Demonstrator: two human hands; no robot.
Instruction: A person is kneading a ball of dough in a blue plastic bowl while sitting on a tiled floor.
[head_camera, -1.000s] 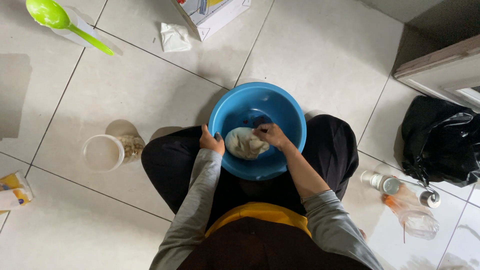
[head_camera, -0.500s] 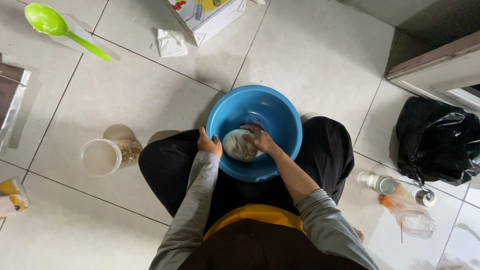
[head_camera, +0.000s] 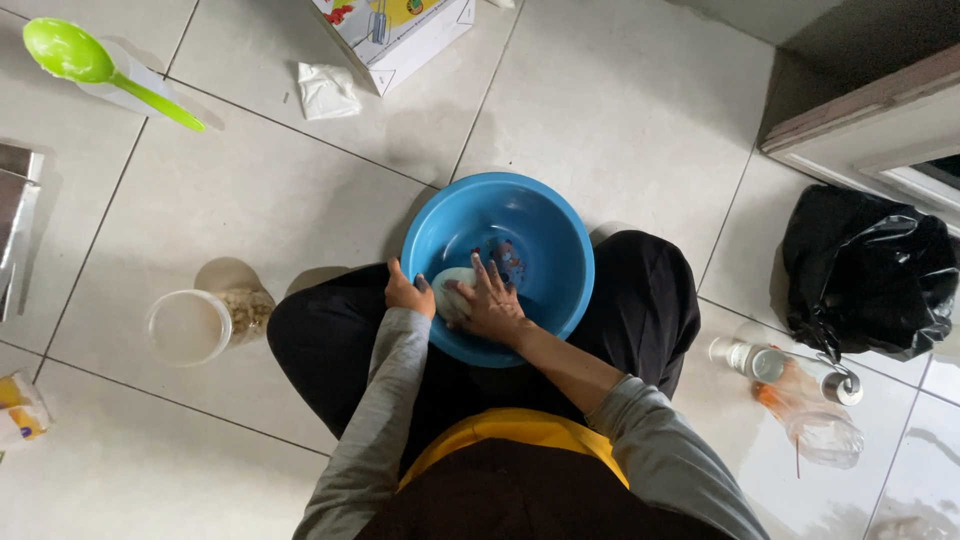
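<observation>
Two hands: both at a blue bowl (head_camera: 540, 225) on the floor.
Left hand (head_camera: 408, 295): grips the bowl's rim.
Right hand (head_camera: 492, 300): fingers spread, pressing pale dough (head_camera: 450, 283).

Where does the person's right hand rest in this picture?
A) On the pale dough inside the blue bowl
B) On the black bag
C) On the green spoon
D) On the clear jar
A: the right hand lies flat, fingers spread, on the pale dough inside the blue bowl, while the left hand grips the bowl's near rim.
</observation>
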